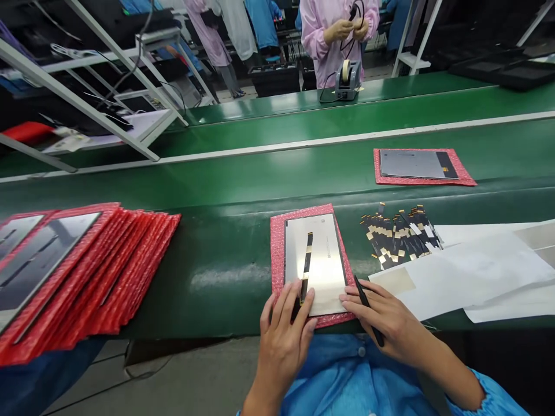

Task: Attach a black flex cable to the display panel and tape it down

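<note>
An LCD panel [326, 263] with a silvery back lies face down on a pink bubble-wrap sleeve [277, 254] in front of me. Along the panel's left part runs a narrow dark flex cable [308, 254], its lower end by my fingers. My left hand [286, 329] rests on the panel's lower left corner, fingers stretched out and slightly apart, touching it around the cable's end. In my right hand [385, 318] are slim black tweezers [366, 303], pointing up and away, while its fingertips touch the panel's lower right edge.
Several loose flex cables [401, 237] lie right of the panel, beside white paper sheets [477, 271]. Red sleeves with panels [87, 271] are fanned at left. Another panel [411, 163] lies farther back. Across the green bench [225, 248] stand a tape dispenser [348, 81] and a person in pink [321, 34].
</note>
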`<act>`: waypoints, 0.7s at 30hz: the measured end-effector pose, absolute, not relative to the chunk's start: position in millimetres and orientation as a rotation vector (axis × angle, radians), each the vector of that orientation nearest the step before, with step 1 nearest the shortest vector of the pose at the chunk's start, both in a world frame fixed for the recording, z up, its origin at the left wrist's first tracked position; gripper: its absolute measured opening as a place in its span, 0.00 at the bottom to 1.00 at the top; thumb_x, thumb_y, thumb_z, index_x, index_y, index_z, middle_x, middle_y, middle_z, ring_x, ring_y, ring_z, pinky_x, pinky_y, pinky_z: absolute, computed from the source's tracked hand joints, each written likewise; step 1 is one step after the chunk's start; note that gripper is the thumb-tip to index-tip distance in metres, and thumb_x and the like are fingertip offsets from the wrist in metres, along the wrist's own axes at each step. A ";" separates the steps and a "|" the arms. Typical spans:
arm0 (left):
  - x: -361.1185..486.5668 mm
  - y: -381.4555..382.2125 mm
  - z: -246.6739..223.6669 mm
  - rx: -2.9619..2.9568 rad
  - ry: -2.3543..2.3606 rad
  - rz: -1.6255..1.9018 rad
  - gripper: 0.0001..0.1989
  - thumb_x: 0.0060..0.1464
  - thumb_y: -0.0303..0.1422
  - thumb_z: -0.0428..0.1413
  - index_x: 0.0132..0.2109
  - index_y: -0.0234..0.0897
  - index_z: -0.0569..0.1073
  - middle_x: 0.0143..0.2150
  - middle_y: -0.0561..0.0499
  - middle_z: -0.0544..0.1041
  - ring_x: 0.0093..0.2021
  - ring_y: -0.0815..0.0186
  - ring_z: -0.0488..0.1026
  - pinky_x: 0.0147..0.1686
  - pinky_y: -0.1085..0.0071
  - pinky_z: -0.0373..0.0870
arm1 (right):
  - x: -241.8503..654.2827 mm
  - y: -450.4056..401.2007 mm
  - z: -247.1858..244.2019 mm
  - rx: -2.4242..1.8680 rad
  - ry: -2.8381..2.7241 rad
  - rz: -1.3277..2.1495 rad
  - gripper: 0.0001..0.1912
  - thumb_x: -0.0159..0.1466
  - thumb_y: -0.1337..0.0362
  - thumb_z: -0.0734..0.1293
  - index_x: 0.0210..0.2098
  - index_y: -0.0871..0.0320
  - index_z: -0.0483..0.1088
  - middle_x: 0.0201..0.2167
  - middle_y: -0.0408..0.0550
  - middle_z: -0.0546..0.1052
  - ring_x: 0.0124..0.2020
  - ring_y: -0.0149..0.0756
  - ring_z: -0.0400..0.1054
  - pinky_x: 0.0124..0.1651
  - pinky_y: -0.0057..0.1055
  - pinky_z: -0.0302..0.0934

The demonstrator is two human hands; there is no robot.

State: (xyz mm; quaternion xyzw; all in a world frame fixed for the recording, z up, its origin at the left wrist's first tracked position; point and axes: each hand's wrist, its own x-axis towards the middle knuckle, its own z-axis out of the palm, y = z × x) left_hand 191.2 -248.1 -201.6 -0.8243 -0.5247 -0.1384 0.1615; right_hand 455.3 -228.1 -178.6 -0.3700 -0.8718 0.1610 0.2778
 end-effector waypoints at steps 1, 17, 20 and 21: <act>188.3 -248.0 -201.9 -2.352 -1.516 -0.414 0.38 0.45 0.42 0.64 0.64 0.53 0.66 0.64 0.51 0.70 0.74 0.60 0.50 0.65 0.54 0.68 | 455.1 -228.1 -178.7 -0.993 -2.329 0.430 0.34 0.63 0.69 0.64 0.64 0.34 0.58 0.57 0.27 0.75 0.57 0.42 0.75 0.64 0.40 0.67; 176.1 -264.8 -214.2 -2.369 -1.312 -0.224 0.34 0.41 0.52 0.62 0.59 0.59 0.71 0.62 0.56 0.71 0.75 0.64 0.40 0.71 0.59 0.57 | 459.4 -233.9 -181.2 -0.883 -2.357 0.468 0.36 0.65 0.67 0.65 0.67 0.35 0.51 0.56 0.29 0.76 0.57 0.44 0.75 0.65 0.40 0.66; 177.4 -264.8 -216.4 -2.379 -1.324 -0.256 0.37 0.40 0.50 0.64 0.60 0.54 0.70 0.63 0.52 0.70 0.75 0.64 0.40 0.70 0.61 0.58 | 462.1 -238.0 -182.9 -0.789 -2.402 0.460 0.37 0.66 0.68 0.65 0.69 0.40 0.48 0.56 0.33 0.77 0.58 0.42 0.74 0.67 0.41 0.64; 177.9 -264.5 -216.6 -2.383 -1.323 -0.270 0.38 0.40 0.49 0.64 0.61 0.53 0.70 0.63 0.51 0.70 0.75 0.63 0.40 0.70 0.60 0.58 | 462.2 -238.4 -183.0 -0.790 -2.404 0.440 0.37 0.66 0.69 0.65 0.69 0.41 0.49 0.56 0.34 0.77 0.59 0.42 0.74 0.68 0.40 0.63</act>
